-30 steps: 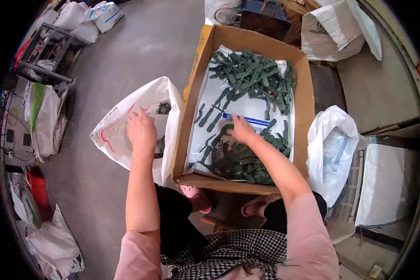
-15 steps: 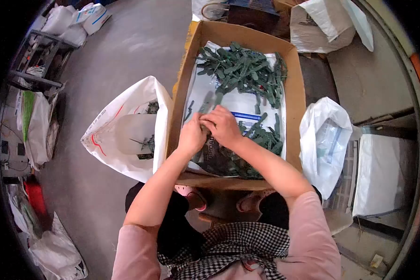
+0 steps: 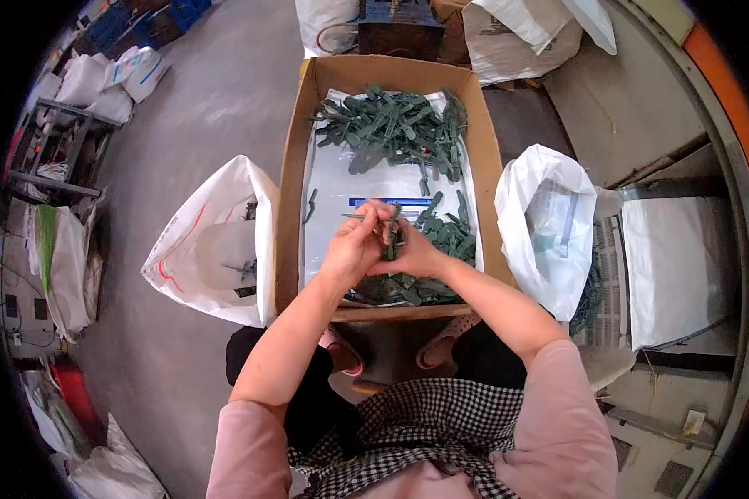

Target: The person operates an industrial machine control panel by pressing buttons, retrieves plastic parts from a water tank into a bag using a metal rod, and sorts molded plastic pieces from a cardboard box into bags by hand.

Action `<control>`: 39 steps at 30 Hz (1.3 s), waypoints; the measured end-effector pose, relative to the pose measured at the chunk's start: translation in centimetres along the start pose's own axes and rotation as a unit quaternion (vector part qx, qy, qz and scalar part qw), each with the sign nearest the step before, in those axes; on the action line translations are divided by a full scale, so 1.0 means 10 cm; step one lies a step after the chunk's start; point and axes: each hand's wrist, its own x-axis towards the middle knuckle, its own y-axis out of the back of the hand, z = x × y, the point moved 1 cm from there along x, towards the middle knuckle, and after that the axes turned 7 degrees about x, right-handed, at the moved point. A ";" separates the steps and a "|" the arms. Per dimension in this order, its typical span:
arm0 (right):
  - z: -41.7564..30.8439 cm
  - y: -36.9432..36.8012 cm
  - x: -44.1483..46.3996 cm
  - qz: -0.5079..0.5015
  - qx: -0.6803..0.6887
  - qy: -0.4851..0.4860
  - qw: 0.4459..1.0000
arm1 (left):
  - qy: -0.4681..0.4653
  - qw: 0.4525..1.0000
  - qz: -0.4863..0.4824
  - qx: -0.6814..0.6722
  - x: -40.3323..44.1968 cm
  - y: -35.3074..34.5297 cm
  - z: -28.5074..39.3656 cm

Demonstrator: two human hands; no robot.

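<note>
1. Both hands meet over the near half of a cardboard box (image 3: pixel 290 187), their fingers close together or touching.
2. The right hand (image 3: pixel 418 254) is curled nearly closed around a dark green piece (image 3: pixel 393 226) – the piece stands roughly upright out of the grip, its upper end rising past the fingers. Whether it is one piece or several bunched together, I cannot tell.
3. The left hand (image 3: pixel 348 253) has its fingers drawn in, with thumb and fingertips pinched on a thin strip (image 3: pixel 352 216) that points out to the left. Whether this strip joins the green piece is hidden by the fingers.
4. Inside the box a white liner (image 3: pixel 329 175), printed with a blue band (image 3: pixel 408 202), covers the bottom.
5. On the liner, a tangled far heap (image 3: pixel 391 121) of similar green pieces lies against the far end, and a near heap (image 3: pixel 451 237) sits beside and below the right hand. A lone piece (image 3: pixel 310 205) lies near the left wall.
6. Just left of the box, a white sack (image 3: pixel 183 229) gapes open, with a few dark bits (image 3: pixel 245 269) inside (too small to make out well).
7. To the right – just beside the box – a white bag (image 3: pixel 516 241) stands open, with clear plastic (image 3: pixel 555 212) showing in its mouth.
</note>
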 end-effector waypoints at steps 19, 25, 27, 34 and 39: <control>1.73 1.90 1.23 0.404 -0.376 -0.348 0.758 | 0.146 0.301 0.359 0.871 -0.45 1.18 1.47; 2.08 1.75 1.29 0.339 -0.277 -0.313 0.843 | 0.047 0.357 0.298 0.884 -0.09 0.84 1.27; 1.88 1.52 1.10 0.286 -0.236 -0.270 0.889 | 0.004 0.402 0.281 0.872 -0.02 0.79 1.15; 0.19 0.36 0.26 -0.150 -0.613 0.008 0.776 | -0.188 0.520 0.101 0.827 0.06 0.10 0.57; -0.04 -0.03 -0.07 -0.091 -0.677 0.218 0.697 | -0.056 0.532 0.136 0.834 0.13 0.33 0.17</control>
